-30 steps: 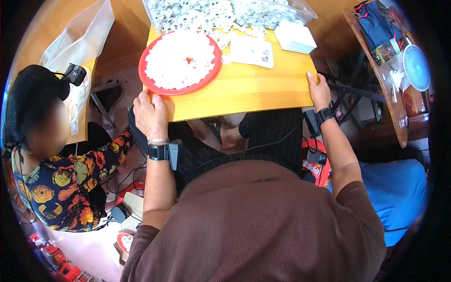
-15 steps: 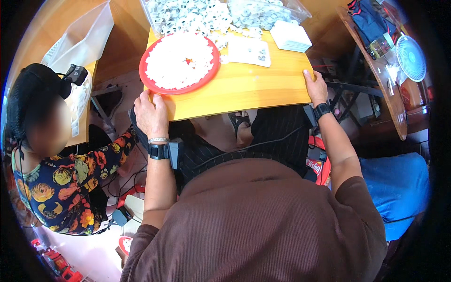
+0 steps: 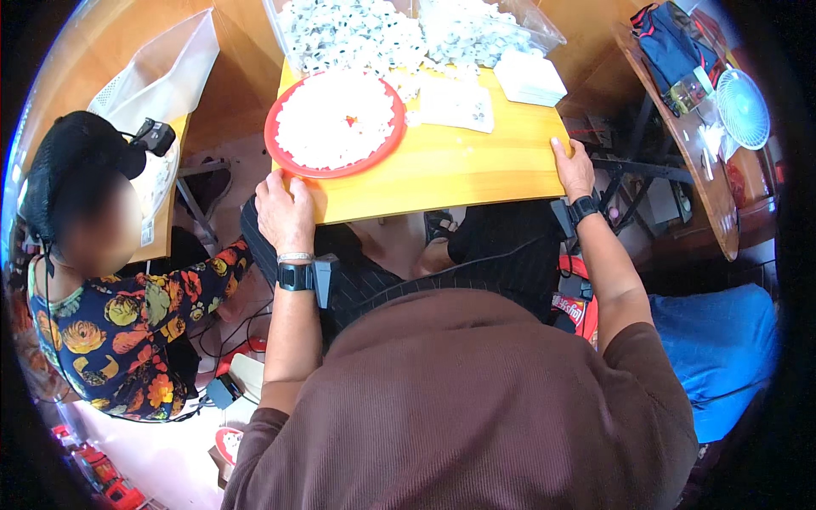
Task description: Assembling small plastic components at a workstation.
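Yellow wooden table (image 3: 459, 166): red tray (image 3: 285, 153), clear bags (image 3: 408, 30), white cards (image 3: 529, 76).

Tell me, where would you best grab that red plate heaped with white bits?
Probably by the bare rim of the red plate at its near-left edge, beside the left hand. It lies flat and heaped in the middle, so come in low from the table's near side, fingers under the rim.

One red tray (image 3: 280, 153), one yellow table (image 3: 459, 166), two clear bins (image 3: 544, 25), one white fan (image 3: 742, 108) and two wrist bands (image 3: 295, 277) are counted.
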A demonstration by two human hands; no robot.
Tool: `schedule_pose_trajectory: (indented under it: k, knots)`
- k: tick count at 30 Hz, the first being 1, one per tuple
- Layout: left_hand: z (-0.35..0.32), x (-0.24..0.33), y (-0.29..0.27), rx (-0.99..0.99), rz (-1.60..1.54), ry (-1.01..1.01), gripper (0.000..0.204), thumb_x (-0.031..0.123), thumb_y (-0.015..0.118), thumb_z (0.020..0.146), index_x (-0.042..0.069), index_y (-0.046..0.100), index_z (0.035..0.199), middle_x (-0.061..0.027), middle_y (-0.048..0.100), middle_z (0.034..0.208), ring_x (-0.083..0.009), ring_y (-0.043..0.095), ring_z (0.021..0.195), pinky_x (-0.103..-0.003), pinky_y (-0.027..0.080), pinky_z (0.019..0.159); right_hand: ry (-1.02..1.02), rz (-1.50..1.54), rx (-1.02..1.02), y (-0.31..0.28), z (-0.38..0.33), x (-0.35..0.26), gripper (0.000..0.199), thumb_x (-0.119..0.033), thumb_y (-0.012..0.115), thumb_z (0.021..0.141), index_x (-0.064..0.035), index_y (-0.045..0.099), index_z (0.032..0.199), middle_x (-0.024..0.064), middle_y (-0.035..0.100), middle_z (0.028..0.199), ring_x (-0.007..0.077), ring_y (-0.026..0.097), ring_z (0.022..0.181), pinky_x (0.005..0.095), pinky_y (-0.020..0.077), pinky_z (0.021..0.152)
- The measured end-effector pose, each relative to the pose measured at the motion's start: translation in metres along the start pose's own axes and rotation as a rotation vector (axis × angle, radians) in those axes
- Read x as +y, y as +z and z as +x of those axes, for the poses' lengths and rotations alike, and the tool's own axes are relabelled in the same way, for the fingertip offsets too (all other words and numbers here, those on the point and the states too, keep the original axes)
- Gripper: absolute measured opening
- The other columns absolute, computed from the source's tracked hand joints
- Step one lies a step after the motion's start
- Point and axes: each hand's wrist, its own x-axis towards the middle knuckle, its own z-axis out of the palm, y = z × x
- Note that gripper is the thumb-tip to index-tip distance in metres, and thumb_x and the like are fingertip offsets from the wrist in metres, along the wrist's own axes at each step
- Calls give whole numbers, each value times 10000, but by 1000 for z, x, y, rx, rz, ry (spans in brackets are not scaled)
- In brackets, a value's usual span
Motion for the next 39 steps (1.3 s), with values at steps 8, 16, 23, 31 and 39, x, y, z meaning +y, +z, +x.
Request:
schedule_pose_trajectory:
  k: [8,16,23,31,39]
  knots:
    - [1,-3,0,-14,3,36,361,286,522,879,63,585,1156,-170,579,1159,-338,551,1093,-440,461,918,-9,9,10,-5,-3,-7,708,-620,517,848,-54,547,1273,233,600,1213,358,570,1134,434,447,941]
    - [9,-3,-15,-105,-33,67,367,295,520,889,45,583,1149,-201,581,1140,-371,587,1020,-450,472,883,20,28,8,-2,-3,-8,684,-615,519,855,-70,558,1267,232,606,1207,361,575,1130,424,448,947]
    - [10,-15,-7,-165,-179,174,385,302,554,885,0,568,1123,-229,539,1190,-393,541,1093,-457,446,924,65,41,33,-7,-8,-9,658,-604,543,842,-96,569,1260,197,614,1213,345,573,1135,421,448,949]
    - [9,-18,-3,-109,-123,155,381,280,532,887,2,554,1147,-200,533,1171,-376,545,1076,-437,437,916,81,68,15,-12,-13,-20,653,-596,556,832,-103,568,1259,185,618,1207,338,575,1127,419,443,950]
    - [9,-14,0,-79,-84,171,317,232,556,868,15,556,1100,-191,541,1176,-373,545,1078,-449,460,890,-5,133,67,-4,-12,-4,596,-535,571,853,-84,571,1242,202,610,1191,364,581,1082,438,450,918]
